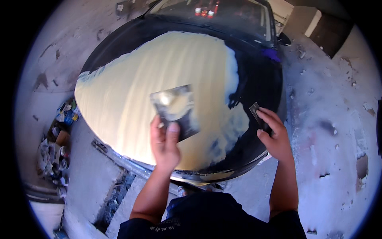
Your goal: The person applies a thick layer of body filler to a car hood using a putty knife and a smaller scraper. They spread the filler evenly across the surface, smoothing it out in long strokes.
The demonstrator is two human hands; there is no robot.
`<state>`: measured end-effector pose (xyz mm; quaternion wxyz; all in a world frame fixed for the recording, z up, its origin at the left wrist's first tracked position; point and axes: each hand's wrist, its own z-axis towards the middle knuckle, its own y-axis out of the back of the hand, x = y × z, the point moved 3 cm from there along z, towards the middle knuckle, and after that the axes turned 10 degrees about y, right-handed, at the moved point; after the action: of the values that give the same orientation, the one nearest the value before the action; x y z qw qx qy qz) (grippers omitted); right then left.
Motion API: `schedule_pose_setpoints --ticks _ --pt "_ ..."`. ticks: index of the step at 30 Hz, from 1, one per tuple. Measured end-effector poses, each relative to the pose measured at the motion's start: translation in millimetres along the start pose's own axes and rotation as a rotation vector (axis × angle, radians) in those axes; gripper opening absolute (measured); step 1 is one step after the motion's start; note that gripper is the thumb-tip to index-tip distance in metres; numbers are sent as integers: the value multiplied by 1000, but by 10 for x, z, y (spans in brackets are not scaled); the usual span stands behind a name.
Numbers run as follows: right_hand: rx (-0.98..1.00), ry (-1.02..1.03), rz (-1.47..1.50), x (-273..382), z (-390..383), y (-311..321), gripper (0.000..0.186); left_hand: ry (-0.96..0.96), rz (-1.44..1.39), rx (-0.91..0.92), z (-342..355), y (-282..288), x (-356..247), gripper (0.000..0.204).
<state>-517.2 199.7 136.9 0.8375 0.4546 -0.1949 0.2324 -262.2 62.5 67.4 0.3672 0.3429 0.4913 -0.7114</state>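
A dark car hood [260, 77] spreads out before me, much of it coated in pale yellow body filler [131, 95]. My left hand [166, 145] grips a flat square mixing plate [185, 123] at its near edge, thumb on top, and a pale smear of filler lies on the plate. It hovers over the coated middle of the hood. In my right hand [275, 133] is a thin dark spreader [254, 109], pinched between thumb and fingers above the bare right side. Thin, patchy filler with dark showing through lies between the two hands.
The windshield [215, 16] rises at the far end, with a side mirror [284, 39] at its right. Cans, bottles and boxes [57, 147] crowd the floor at left. A broken channel [117, 197] runs through the floor near the front bumper. Scraps dot the concrete at right.
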Motion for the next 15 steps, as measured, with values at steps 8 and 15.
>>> schedule_pose_setpoints --ticks 8,15 --pt "286 -107 -159 -876 1197 514 48 131 -3 -290 139 1139 777 42" --pt "495 -367 -298 -1955 2685 369 55 99 38 -391 45 1177 914 45"
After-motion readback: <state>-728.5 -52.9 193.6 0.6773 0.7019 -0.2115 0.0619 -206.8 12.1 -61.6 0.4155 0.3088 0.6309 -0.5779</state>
